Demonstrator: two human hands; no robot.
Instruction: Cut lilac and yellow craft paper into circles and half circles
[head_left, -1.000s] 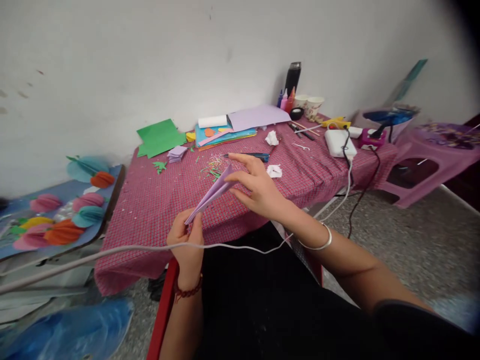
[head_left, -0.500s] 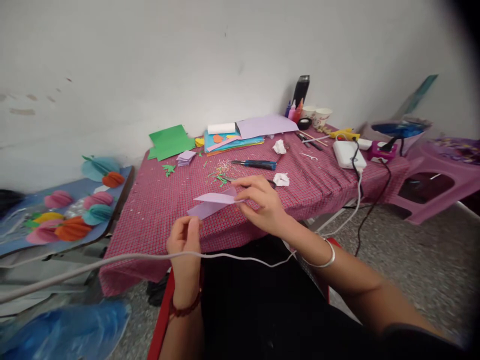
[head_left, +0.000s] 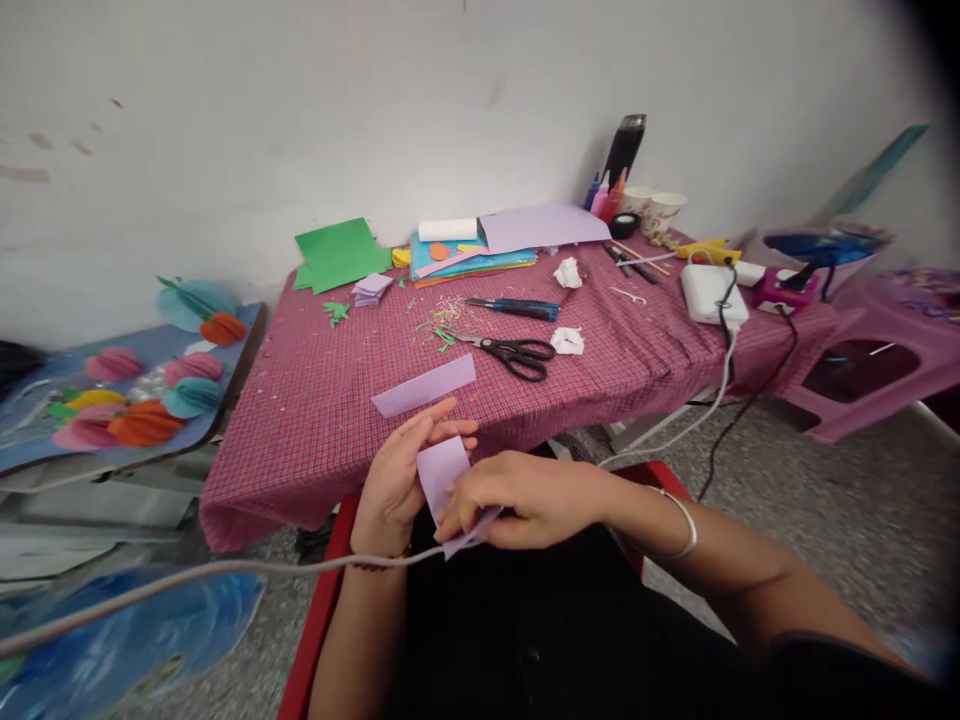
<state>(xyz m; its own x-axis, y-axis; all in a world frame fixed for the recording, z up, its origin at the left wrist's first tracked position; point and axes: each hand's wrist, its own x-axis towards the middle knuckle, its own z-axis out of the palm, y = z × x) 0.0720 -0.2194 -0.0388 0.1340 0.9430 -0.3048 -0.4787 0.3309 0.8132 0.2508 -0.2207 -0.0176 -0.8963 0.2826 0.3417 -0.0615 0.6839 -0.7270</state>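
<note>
My left hand (head_left: 405,470) and my right hand (head_left: 517,495) are close together over my lap, both holding a small lilac paper piece (head_left: 444,475). The left fingers support it from behind and the right fingers pinch its lower edge. A longer lilac paper strip (head_left: 424,386) lies flat on the red checked tablecloth (head_left: 315,400) just beyond my hands. Black-handled scissors (head_left: 516,353) lie a little farther back on the table.
Farther back lie a blue-handled tool (head_left: 517,306), stacked coloured paper (head_left: 472,255), green sheets (head_left: 335,252), crumpled tissues (head_left: 568,340), cups, glue bottles and a white adapter (head_left: 705,292) with cables. Paper flowers on a board (head_left: 135,400) sit left; a pink stool (head_left: 892,350) stands right.
The long lilac strip has been laid on the table. Both hands drew back toward my lap and now hold a smaller lilac piece. The scissors have come into sight.
</note>
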